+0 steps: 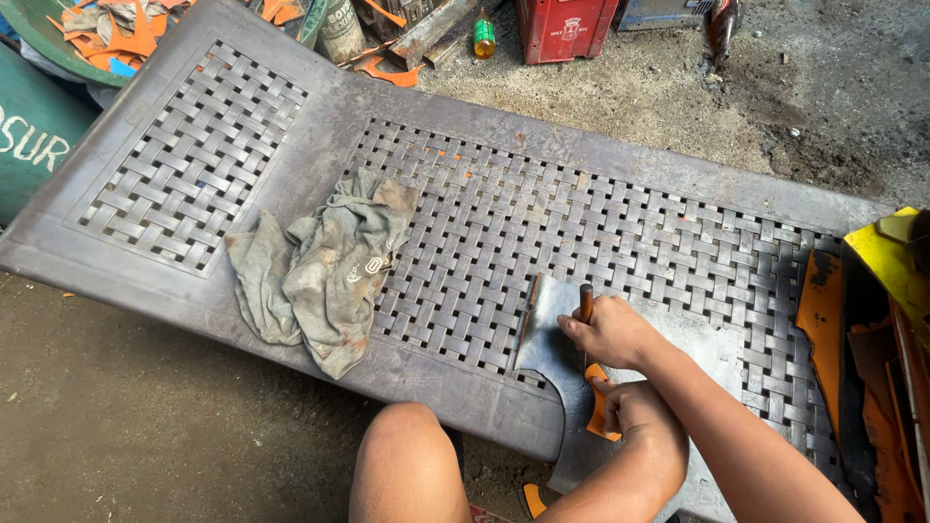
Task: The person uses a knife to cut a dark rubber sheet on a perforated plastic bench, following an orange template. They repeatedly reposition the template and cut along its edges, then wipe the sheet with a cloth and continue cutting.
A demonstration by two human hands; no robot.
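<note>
My right hand (608, 331) is closed around a tool with a brown wooden handle (586, 298), held upright against a grey flat sheet (548, 341). The sheet lies on the grey woven-pattern plastic bench (504, 223), and its curved cut edge hangs over the near rim. Just below, my left hand (635, 407) grips an orange strip (595, 412) lying on the same sheet. The tool's working end is hidden behind my right hand.
A crumpled grey rag (325, 266) lies on the bench to the left. Orange and yellow sheet pieces (823, 315) pile up at the right end. Orange scraps (116, 29), a green bottle (484, 37) and a red crate (562, 24) sit beyond. My bare knee (402, 465) is below.
</note>
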